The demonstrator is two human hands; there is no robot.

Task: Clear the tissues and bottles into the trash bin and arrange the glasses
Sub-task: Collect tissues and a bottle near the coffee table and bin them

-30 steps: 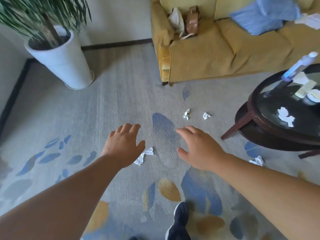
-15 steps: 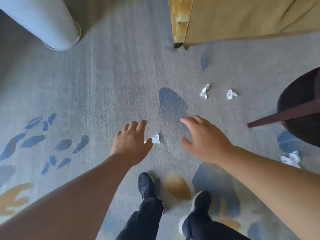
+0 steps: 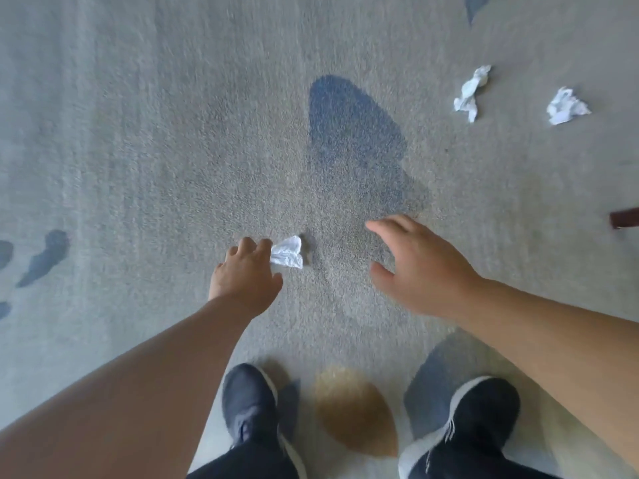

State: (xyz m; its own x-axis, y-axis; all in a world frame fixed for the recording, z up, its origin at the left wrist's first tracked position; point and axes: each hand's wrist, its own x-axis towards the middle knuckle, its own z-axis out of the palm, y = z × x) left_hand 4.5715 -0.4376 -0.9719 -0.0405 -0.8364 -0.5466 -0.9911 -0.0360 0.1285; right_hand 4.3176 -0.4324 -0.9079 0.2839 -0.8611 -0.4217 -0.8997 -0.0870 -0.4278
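A crumpled white tissue [image 3: 287, 253] lies on the grey carpet just ahead of my feet. My left hand [image 3: 246, 275] reaches down to it, fingers curled over its left edge and thumb just under it, pinching it. My right hand [image 3: 416, 271] hovers to the right of it, fingers spread, holding nothing. Two more crumpled tissues lie farther off at the upper right, one tissue [image 3: 471, 93] to the left of the other tissue [image 3: 567, 107]. No bottles, glasses or trash bin are in view.
My two dark shoes [image 3: 249, 406] [image 3: 481, 416] stand at the bottom of the view. A dark wooden table leg [image 3: 626, 219] pokes in at the right edge. The carpet [image 3: 138, 150] has blue and tan patches.
I have bent lower, so the sofa, planter and table top have left the view. My left hand's fingers have curled onto the tissue. My right hand stays spread beside it.
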